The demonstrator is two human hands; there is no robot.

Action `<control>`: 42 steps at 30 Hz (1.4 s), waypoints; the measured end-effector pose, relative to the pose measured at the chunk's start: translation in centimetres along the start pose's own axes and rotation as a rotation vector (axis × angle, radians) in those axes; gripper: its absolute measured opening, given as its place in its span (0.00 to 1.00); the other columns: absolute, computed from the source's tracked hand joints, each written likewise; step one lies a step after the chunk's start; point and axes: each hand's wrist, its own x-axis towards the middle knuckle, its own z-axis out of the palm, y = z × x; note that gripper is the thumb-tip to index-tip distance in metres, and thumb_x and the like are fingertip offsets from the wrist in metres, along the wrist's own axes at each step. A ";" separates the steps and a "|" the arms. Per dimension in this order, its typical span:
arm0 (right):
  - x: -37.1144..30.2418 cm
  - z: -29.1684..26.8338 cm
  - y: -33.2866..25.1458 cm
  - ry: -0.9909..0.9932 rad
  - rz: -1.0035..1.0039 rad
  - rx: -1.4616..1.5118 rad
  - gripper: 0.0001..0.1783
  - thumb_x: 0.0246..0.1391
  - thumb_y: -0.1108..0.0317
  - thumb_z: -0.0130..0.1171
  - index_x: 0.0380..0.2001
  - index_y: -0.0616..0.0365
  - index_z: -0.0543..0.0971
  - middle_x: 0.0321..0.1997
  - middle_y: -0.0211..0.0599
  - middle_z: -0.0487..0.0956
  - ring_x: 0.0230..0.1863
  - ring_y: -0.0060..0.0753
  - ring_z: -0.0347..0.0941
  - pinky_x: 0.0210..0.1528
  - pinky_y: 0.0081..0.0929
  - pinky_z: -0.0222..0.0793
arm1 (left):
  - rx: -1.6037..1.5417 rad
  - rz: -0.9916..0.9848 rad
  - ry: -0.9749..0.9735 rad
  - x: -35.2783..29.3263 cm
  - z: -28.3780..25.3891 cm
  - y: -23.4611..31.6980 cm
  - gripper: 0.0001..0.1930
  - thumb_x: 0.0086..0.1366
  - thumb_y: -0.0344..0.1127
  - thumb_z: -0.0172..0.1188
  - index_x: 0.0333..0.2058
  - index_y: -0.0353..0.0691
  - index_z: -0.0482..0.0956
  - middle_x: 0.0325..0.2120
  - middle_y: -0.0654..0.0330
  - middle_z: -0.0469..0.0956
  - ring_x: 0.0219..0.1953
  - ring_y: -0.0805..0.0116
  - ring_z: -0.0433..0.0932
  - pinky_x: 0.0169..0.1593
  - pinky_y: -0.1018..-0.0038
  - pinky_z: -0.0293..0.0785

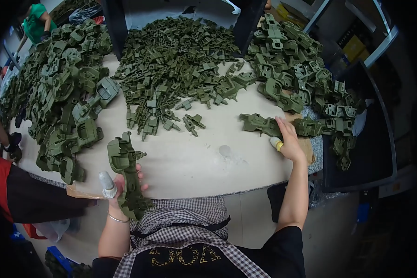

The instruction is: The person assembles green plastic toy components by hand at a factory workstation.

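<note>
Handling step, prob.: long green part (129, 185) gripped in left hand (118, 185), 2nd part (260, 124) touched by right hand (289, 144).
Hands set well apart. 1st part is held over table's (199, 162) near left edge; 2nd lies on its right side, w/ right end by thumb & fingertips; whether clamped can't be told. For a lift, firm pinch & clearance from right pile (287, 55) seem req'd. Small pcs (176, 60) are heaped far centre, left pile (62, 88) opp.
</note>
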 end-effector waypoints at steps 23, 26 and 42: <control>-6.4 1.4 -27.1 0.010 -0.275 0.807 0.46 0.41 0.57 0.63 0.56 0.73 0.53 0.41 0.50 0.66 0.37 0.46 0.63 0.41 0.37 0.61 | 0.443 0.089 0.156 0.3 7.3 -1.3 0.46 0.50 0.69 0.48 0.58 0.40 0.52 0.53 0.55 0.62 0.54 0.61 0.64 0.56 0.63 0.61; -6.9 1.5 -27.4 0.021 -0.339 0.775 0.47 0.41 0.57 0.62 0.57 0.73 0.51 0.41 0.50 0.66 0.38 0.45 0.63 0.41 0.37 0.61 | 0.440 0.061 0.208 -0.7 6.2 -1.6 0.44 0.51 0.68 0.50 0.58 0.42 0.53 0.53 0.56 0.62 0.54 0.62 0.64 0.56 0.64 0.62; -8.1 2.8 -27.8 -0.168 -0.281 0.904 0.49 0.42 0.60 0.62 0.59 0.70 0.46 0.40 0.50 0.65 0.38 0.45 0.63 0.42 0.34 0.62 | 0.533 0.105 0.172 -2.1 5.8 -2.7 0.41 0.56 0.67 0.43 0.56 0.36 0.55 0.51 0.55 0.64 0.51 0.64 0.67 0.54 0.67 0.63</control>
